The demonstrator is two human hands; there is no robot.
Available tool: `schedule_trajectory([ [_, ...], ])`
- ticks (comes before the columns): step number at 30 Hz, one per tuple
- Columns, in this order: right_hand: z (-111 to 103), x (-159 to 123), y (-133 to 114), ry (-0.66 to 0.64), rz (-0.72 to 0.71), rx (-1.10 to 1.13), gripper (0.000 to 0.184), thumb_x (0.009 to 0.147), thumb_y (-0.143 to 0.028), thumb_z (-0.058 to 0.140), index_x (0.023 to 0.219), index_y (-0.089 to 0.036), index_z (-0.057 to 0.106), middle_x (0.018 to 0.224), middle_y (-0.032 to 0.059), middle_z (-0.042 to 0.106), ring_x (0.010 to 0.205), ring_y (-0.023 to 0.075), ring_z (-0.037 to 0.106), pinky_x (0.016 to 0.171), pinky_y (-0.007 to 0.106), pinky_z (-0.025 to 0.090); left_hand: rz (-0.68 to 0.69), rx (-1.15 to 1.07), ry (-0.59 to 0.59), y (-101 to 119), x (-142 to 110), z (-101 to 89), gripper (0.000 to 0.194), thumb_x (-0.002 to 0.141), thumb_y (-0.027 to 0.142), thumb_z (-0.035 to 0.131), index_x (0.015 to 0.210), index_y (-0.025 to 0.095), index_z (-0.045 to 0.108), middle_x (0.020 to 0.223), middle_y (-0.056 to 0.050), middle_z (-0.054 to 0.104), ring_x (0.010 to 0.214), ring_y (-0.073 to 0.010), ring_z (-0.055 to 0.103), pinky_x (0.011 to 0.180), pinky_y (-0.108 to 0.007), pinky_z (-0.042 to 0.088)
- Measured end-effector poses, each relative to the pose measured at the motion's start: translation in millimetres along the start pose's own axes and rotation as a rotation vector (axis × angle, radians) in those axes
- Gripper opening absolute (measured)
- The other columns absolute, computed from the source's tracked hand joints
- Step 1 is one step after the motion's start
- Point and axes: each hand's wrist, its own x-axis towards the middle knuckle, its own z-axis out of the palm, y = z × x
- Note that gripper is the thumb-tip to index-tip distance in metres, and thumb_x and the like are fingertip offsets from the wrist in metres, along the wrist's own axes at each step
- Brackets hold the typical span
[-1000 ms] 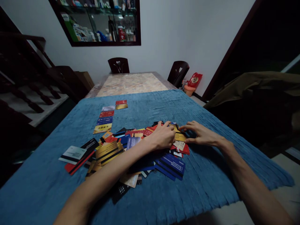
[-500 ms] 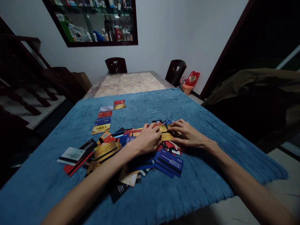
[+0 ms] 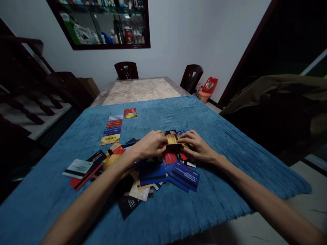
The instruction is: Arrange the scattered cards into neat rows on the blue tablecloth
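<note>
Between my two hands a gold card (image 3: 173, 139) is tilted up over the right end of a loose card pile. My left hand (image 3: 152, 144) pinches its left edge, and my right hand (image 3: 195, 146) has its fingers closed on its right side. Beneath and around them lie mixed cards: blue cards (image 3: 185, 175) in front, a red card (image 3: 169, 157) just under the gold one, a silver card (image 3: 78, 168) at the pile's left end. My left forearm hides part of the pile. Farther back, a yellow card (image 3: 109, 139) begins a column of blue, red and white cards.
A blue cloth (image 3: 163, 112) covers the near part of the table, whose marbled top (image 3: 143, 90) shows at the far end. Dark chairs (image 3: 126, 70) stand beyond it. To the right are a red bag (image 3: 210, 85) and a draped brown cloth (image 3: 278, 88).
The gold card has been lifted and tipped, its near edge now raised off the pile. My left hand has shifted left and slightly up; my right hand has moved a little left.
</note>
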Motion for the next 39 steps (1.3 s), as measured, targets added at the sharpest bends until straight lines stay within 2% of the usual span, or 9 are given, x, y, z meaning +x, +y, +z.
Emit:
schedule_trajectory([
  [6,7.6,4.8,1.6,0.108,0.062,0.036,0.019,0.094,-0.025,0.054,0.099,-0.023,0.073,0.094,0.0087,0.070,0.095,0.0253,0.055,0.085,0.045,0.048,-0.047,-0.119,0.032,-8.9,-0.4,-2.6,0.024,0.085,0.010,0.051,0.083,0.016,0.074,0.088,-0.007,0.073,0.083,-0.0160,0.066,0.076,-0.025,0.049],
  [10,8.6,5.6,-0.2,0.136,0.144,0.041,0.018,0.092,-0.023,0.056,0.098,-0.023,0.073,0.087,0.0074,0.067,0.091,0.0238,0.057,0.080,0.041,0.049,-0.090,-0.148,0.050,-13.3,-0.7,-2.0,0.026,0.081,0.007,0.050,0.085,0.016,0.074,0.085,-0.005,0.074,0.078,-0.0143,0.065,0.073,-0.024,0.048],
  [20,14.0,6.3,3.2,0.133,0.160,0.049,0.019,0.088,-0.021,0.058,0.100,-0.024,0.073,0.088,0.0076,0.066,0.090,0.0245,0.057,0.079,0.043,0.050,-0.121,-0.176,0.054,-18.1,-0.4,-0.1,0.028,0.079,0.007,0.050,0.087,0.015,0.075,0.082,-0.005,0.074,0.074,-0.0134,0.064,0.073,-0.024,0.048],
  [27,12.1,9.2,0.1,0.104,0.139,0.021,0.013,0.087,-0.019,0.058,0.088,-0.022,0.070,0.088,0.0072,0.068,0.092,0.0247,0.055,0.082,0.043,0.048,-0.130,-0.172,0.084,-17.6,0.4,1.5,0.028,0.080,0.006,0.052,0.090,0.015,0.076,0.090,-0.007,0.076,0.081,-0.0154,0.067,0.075,-0.026,0.049],
  [31,12.6,8.9,0.7,0.157,0.184,0.030,0.013,0.088,-0.024,0.056,0.089,-0.023,0.069,0.089,0.0070,0.068,0.093,0.0249,0.056,0.083,0.043,0.049,-0.142,-0.189,0.094,-18.6,-0.3,1.4,0.029,0.080,0.006,0.053,0.093,0.015,0.077,0.092,-0.007,0.077,0.084,-0.0160,0.069,0.077,-0.026,0.050],
  [35,12.7,11.9,-1.8,0.277,0.253,0.088,0.015,0.089,-0.031,0.057,0.095,-0.025,0.069,0.094,0.0061,0.066,0.092,0.0232,0.061,0.083,0.041,0.051,-0.140,-0.207,0.113,-19.7,-0.9,1.3,0.030,0.079,0.007,0.055,0.096,0.018,0.077,0.095,-0.005,0.078,0.088,-0.0171,0.070,0.079,-0.027,0.051],
  [39,9.3,22.0,-9.4,0.302,0.234,0.094,0.016,0.092,-0.033,0.055,0.095,-0.025,0.068,0.097,0.0066,0.067,0.091,0.0228,0.063,0.083,0.041,0.051,-0.131,-0.247,0.126,-19.4,-1.1,-0.4,0.029,0.080,0.008,0.056,0.096,0.018,0.078,0.095,-0.004,0.078,0.087,-0.0168,0.071,0.078,-0.026,0.051],
])
